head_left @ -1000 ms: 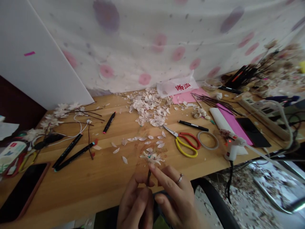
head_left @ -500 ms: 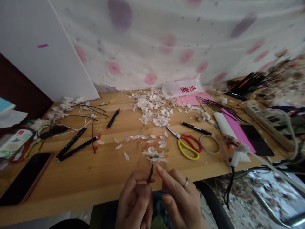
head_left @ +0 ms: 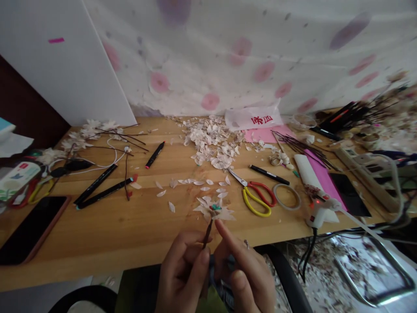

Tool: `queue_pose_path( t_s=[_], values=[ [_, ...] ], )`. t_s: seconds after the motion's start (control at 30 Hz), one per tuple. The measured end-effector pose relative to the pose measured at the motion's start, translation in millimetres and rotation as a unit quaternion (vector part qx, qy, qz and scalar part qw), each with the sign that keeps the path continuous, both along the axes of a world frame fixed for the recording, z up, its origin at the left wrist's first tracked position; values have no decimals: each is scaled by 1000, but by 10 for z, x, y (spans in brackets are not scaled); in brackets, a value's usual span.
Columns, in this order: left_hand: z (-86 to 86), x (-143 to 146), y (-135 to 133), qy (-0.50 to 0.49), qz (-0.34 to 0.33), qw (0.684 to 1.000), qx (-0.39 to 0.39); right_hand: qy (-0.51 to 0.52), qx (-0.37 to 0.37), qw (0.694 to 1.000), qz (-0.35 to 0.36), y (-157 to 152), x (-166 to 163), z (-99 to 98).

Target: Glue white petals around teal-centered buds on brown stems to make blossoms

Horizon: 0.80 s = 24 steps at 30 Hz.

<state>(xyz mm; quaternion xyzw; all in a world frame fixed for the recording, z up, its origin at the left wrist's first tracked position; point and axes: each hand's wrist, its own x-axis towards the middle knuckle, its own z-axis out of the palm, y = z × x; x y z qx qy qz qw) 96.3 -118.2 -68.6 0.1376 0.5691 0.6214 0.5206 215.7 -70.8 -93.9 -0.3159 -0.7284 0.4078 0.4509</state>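
My left hand [head_left: 185, 265] pinches the dark stem [head_left: 207, 234] of a handmade flower between thumb and fingers. At the stem's top the flower [head_left: 206, 208] spreads pale pointed petals around a green centre. The index finger of my right hand [head_left: 249, 269] reaches out to just below the petals; whether it touches them I cannot tell. Its thumb stands apart from that finger, and nothing shows between them. A ring is on this hand. Loose single petals [head_left: 205, 188] lie in rows on the table beyond the flower.
Behind the petals is a heap of pale petals [head_left: 213, 139]. Scissors [head_left: 257, 200] with red and yellow handles, a roll of tape [head_left: 286, 197] and a glue gun [head_left: 317, 213] lie to the right. Markers [head_left: 106, 192] and a phone [head_left: 32, 230] are at left, near finished-looking flowers [head_left: 78, 140].
The flower has tipped, so its underside and green centre show differently. My right hand has turned slightly, its index finger still by the flower's base. The view has shifted a little.
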Motion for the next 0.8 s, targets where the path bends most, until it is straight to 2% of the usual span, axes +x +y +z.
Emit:
queue_pose_path(
  t_s=[0.1,0.2,0.4,0.53,0.67,0.8],
  values=[
    [7,11,7,29,12,1000,-2,48,-56,997,27,-19,-18,20],
    [-58,28,-9,66,24,998,-6,104,-139,983,60,-16,-51,32],
    [-349,80,-55,141,49,989,27,234,-253,935,86,0,-147,-28],
    [-414,67,-25,171,44,984,29,288,-323,898,79,37,-183,-53],
    [-394,38,25,159,3,987,28,308,-352,878,98,100,-178,-44],
    [-390,45,51,162,19,986,34,318,-354,872,111,140,-183,-63]
  ],
)
